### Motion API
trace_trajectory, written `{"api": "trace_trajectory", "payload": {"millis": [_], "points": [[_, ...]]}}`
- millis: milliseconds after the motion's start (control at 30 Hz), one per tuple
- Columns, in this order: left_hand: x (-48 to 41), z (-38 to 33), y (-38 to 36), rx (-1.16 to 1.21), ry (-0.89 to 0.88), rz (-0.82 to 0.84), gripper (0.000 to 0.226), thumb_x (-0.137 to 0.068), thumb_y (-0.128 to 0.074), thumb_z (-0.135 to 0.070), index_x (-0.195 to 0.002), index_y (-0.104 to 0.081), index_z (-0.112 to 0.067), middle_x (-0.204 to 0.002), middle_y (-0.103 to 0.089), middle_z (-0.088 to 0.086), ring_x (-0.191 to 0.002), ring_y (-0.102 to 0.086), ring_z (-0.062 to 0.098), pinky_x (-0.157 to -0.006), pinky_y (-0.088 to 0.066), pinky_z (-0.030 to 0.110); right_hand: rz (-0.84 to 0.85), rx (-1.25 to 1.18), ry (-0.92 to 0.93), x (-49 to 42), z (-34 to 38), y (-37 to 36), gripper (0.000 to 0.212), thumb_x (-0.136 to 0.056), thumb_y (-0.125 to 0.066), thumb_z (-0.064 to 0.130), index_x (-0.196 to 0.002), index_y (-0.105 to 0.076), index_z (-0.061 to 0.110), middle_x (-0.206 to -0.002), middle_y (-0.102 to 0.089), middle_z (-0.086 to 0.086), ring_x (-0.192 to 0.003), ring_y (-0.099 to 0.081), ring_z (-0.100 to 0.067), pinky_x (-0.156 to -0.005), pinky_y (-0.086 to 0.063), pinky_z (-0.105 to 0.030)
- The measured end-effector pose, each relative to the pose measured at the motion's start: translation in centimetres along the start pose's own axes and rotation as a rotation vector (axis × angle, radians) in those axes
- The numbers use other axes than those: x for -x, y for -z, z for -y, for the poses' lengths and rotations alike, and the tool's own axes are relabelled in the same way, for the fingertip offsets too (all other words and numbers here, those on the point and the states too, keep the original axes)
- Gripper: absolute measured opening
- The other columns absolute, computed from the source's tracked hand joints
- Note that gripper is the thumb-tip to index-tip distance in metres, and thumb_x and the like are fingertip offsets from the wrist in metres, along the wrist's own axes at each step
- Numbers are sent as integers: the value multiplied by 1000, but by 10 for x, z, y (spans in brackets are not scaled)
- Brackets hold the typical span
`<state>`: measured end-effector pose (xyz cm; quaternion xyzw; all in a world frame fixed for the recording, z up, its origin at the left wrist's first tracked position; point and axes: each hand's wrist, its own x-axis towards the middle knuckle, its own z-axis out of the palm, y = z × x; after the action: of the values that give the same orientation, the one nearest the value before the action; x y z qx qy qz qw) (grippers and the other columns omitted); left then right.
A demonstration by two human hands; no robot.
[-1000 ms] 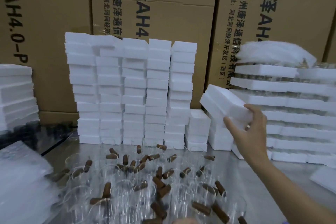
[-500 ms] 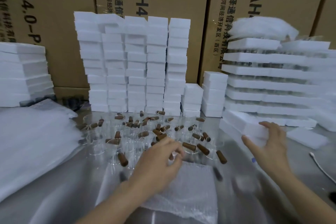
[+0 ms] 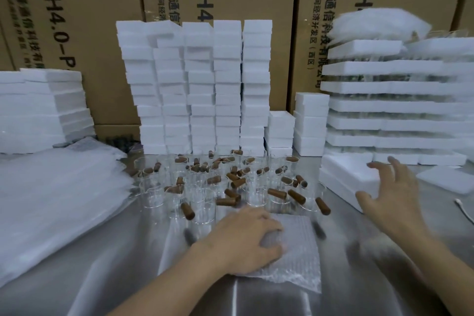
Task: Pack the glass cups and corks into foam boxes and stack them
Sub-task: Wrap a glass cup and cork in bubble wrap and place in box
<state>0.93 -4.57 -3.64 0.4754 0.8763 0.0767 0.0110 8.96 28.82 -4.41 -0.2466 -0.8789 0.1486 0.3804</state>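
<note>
The left hand (image 3: 246,241) presses flat on a bubble-wrap sheet (image 3: 289,259), gripping nothing; the right hand (image 3: 387,195), fingers spread, hovers over a foam box (image 3: 346,174) lying on the steel table (image 3: 128,264). Glass cups (image 3: 205,197) stand crowded mid-table with corks (image 3: 277,193) scattered across their rims. A careless reach could topple cups or roll corks away.

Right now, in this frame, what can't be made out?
Head view only:
- Left hand: palm hides whatever lies under it on the bubble wrap.
- Right hand: motion blur; contact with the foam box unclear.
- Glass cups: transparent and overlapping, uncountable.
- Right foam stack: contents blurred.
</note>
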Motion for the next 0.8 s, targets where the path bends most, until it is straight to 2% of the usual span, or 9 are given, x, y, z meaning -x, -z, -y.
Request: {"api": "trace_trajectory", "payload": {"millis": [133, 200, 267, 333, 400, 467, 600, 700, 800], "points": [[-1, -9, -9, -14, 64, 34, 69, -105, -30, -75, -166, -27, -43, -172, -27, -4, -159, -22, 20, -130, -15, 54, -29, -95, 203, 9, 32, -2, 40, -86, -78, 19, -124, -66, 21, -144, -52, -7, -140, -40, -34, -114, -38, -55], [-2, -11, -12, -4, 80, 32, 73, -103, -25, -78, -167, -23, -43, -175, -22, -4, -161, -16, 21, -130, -10, 55, 34, -119, 253, 16, 49, -5, 20, -91, -72, 34, -111, -69, 28, -115, -62, 10, -118, -56, -23, -92, -46, -39], [-3, -11, -15, 6, 82, 21, 74, -102, -24, -79, -167, -23, -42, -175, -22, -3, -161, -16, 21, -129, -10, 55, 125, -26, 236, 23, 62, -8, 21, -94, -61, 55, -105, -59, 37, -89, -62, 19, -88, -62, -12, -67, -44, -33], [-4, -11, -17, 18, 79, 5, 73, -102, -26, -78, -166, -25, -42, -174, -25, -3, -160, -18, 21, -129, -12, 54, 210, 142, 164, 27, 66, -13, 32, -95, -50, 68, -102, -45, 37, -75, -63, 15, -71, -60, -9, -57, -41, -31], [-4, -10, -17, 23, 73, -5, 70, -103, -27, -77, -164, -27, -43, -172, -27, -4, -159, -20, 19, -129, -14, 55, 245, 220, 88, 28, 66, -16, 38, -95, -46, 72, -95, -44, 34, -73, -63, 12, -67, -58, -10, -56, -41, -31], [-4, -9, -17, 26, 68, -3, 70, -102, -27, -78, -163, -29, -44, -171, -29, -4, -158, -22, 19, -129, -17, 55, 288, 181, 16, 27, 61, -16, 43, -95, -50, 72, -84, -53, 30, -72, -65, 9, -68, -61, -12, -60, -47, -32], [-4, -8, -17, 31, 61, -16, 69, -101, -26, -79, -161, -34, -45, -168, -34, -6, -155, -28, 19, -128, -21, 56, 396, -8, -89, 22, 50, -16, 50, -99, -57, 54, -69, -65, 16, -64, -70, 2, -69, -68, -20, -70, -58, -35], [-4, -7, -16, 43, 63, -37, 69, -101, -27, -80, -159, -39, -45, -164, -39, -9, -152, -32, 17, -127, -25, 55, 373, -104, -158, 18, 47, -16, 46, -101, -59, 43, -70, -71, 11, -60, -72, 4, -66, -69, -20, -70, -58, -36], [-3, -7, -13, 68, 67, -115, 64, -103, -33, -75, -157, -45, -42, -157, -46, -14, -146, -39, 13, -125, -29, 50, 268, -141, -203, 16, 46, -15, 48, -101, -55, 43, -70, -69, 9, -59, -71, 5, -62, -68, -22, -65, -53, -37]]}}
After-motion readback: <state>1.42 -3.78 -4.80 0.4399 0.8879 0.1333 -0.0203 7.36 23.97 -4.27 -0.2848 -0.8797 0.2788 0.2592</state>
